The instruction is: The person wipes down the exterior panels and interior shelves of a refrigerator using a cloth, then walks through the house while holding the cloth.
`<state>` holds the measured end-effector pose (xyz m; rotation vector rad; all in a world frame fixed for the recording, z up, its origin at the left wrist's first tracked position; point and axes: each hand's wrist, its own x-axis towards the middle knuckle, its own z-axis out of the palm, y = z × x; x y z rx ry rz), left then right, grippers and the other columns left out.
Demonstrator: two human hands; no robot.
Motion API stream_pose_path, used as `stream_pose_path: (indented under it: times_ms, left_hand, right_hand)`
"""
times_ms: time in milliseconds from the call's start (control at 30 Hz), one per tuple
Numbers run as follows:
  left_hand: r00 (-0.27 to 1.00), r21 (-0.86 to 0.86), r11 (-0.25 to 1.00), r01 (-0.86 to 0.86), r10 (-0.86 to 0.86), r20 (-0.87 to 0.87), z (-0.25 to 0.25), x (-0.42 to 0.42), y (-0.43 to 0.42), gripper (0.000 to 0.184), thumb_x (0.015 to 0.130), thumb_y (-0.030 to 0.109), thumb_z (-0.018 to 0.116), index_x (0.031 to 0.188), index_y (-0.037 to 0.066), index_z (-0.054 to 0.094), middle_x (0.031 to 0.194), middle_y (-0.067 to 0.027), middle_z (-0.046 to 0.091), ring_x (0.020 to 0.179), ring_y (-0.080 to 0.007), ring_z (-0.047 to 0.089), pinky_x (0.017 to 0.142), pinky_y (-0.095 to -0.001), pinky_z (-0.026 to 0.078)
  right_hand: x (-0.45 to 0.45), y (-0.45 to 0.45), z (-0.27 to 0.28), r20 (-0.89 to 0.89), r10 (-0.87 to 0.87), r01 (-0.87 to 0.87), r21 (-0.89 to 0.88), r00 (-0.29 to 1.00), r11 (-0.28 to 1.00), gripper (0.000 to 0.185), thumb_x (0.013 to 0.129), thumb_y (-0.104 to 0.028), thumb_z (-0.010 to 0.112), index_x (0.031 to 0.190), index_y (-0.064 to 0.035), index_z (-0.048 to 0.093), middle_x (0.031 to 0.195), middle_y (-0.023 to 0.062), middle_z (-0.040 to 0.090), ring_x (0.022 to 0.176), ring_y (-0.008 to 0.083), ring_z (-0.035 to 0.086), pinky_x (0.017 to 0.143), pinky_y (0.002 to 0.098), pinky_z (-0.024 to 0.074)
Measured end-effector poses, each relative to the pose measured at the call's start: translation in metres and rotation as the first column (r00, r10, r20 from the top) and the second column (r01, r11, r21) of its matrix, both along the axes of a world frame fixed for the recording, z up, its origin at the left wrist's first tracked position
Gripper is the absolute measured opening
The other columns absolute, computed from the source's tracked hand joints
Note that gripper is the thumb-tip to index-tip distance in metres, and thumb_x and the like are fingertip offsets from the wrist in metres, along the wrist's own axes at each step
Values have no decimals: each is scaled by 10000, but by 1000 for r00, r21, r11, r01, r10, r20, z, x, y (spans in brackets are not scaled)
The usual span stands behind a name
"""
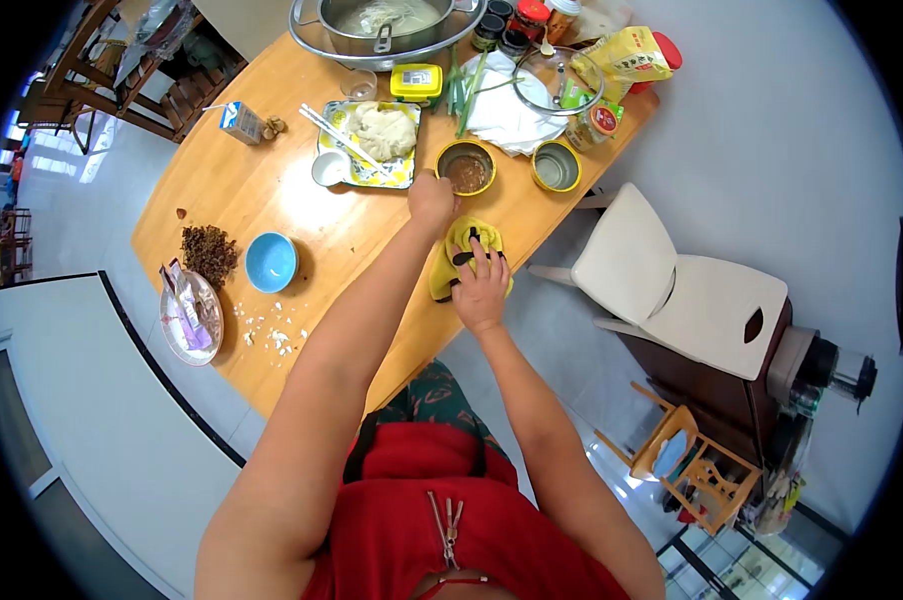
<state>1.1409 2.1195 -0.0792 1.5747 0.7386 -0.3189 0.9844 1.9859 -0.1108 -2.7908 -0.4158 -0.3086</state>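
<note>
My left hand is closed at the near left rim of a yellow-edged bowl, which holds a brown sauce or paste; its fingertips are partly hidden. Closer to me, my right hand lies on a crumpled yellow cloth with black patches, fingers spread over it. Beyond the bowl, to its left, a patterned tray carries a lump of dough, white chopsticks and a small white cup. A second yellow-edged bowl stands at the right with clear liquid inside.
A blue bowl, a dark crumbly pile and a plate with packets sit on the left. White crumbs are scattered nearby. A steel pot, jars and a glass lid fill the back. White chairs stand at right.
</note>
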Motion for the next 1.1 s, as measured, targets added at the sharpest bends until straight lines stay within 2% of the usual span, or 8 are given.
stream_pose_path:
  times_ms: [133, 233, 367, 467, 667, 800, 900, 1100]
  left_hand:
    - [998, -83, 996, -43, 47, 39, -8, 2, -2, 303, 952, 109, 459, 1218, -33, 488, 738, -130, 646, 524, -174, 594, 456, -294, 483]
    - [991, -266, 958, -108, 125, 48, 15, -15, 4, 375, 979, 198, 483, 1277, -29, 461, 817, -142, 649, 555, -165, 586, 494, -286, 489]
    - [999, -381, 924, -39, 44, 4, 24, -62, 41, 355, 985, 285, 492, 1223, 22, 515, 898, -111, 648, 672, -165, 606, 607, -289, 507]
    - [980, -440, 879, -185, 134, -145, 18, -115, 78, 337, 975, 298, 511, 1198, 46, 532, 911, -103, 645, 724, -170, 611, 651, -296, 512]
    - [862, -410, 758, -508, 443, -248, 21, -207, 148, 324, 977, 309, 505, 1168, 47, 515, 874, -97, 629, 737, -185, 611, 672, -308, 517]
    - [732, -357, 648, -672, 653, -194, 13, -231, 184, 299, 1010, 342, 448, 1091, 54, 446, 893, -105, 610, 730, -189, 610, 656, -316, 527]
    - [713, -273, 666, -694, 686, -141, 17, -227, 199, 301, 1015, 339, 439, 1114, 55, 449, 909, -111, 601, 717, -191, 608, 647, -328, 529]
    - [782, -231, 751, -618, 616, -91, -3, -210, 227, 223, 953, 95, 404, 1169, 57, 443, 773, -100, 611, 575, -162, 581, 505, -289, 494]
  right_hand:
    - [1, 0, 2, -23, -5, 5, -3, 1000, 1000, 620, 697, -156, 626, 1302, -261, 545, 1425, 41, 426, 1272, 336, 389, 1076, 524, 296]
    - [3, 3, -5, 48, -10, 10, 5, 999, 1000, 626, 690, -146, 626, 1301, -262, 547, 1414, 41, 441, 1268, 335, 395, 1068, 518, 304]
    - [5, 2, -8, 66, 8, -9, 17, 998, 1000, 636, 687, -141, 621, 1306, -263, 544, 1412, 46, 448, 1259, 338, 405, 1060, 517, 313]
    - [5, 0, -11, 71, 26, -25, -7, 997, 1000, 638, 692, -145, 609, 1316, -251, 537, 1425, 54, 439, 1250, 347, 414, 1062, 523, 319]
    - [4, 1, -12, 60, 46, -44, -29, 997, 999, 643, 700, -134, 590, 1332, -237, 528, 1429, 67, 434, 1253, 364, 411, 1062, 528, 322]
    - [5, 2, -11, 28, 42, -40, -43, 999, 998, 667, 705, -138, 594, 1360, -230, 505, 1433, 75, 424, 1255, 363, 405, 1066, 532, 312]
    - [2, 3, -8, 13, 41, -40, -40, 999, 998, 669, 710, -139, 596, 1367, -226, 500, 1439, 78, 411, 1255, 366, 401, 1070, 535, 303]
    - [2, 5, 2, -11, 71, -71, -41, 997, 997, 723, 692, -95, 589, 1394, -205, 457, 1463, 94, 385, 1276, 378, 367, 1082, 519, 272]
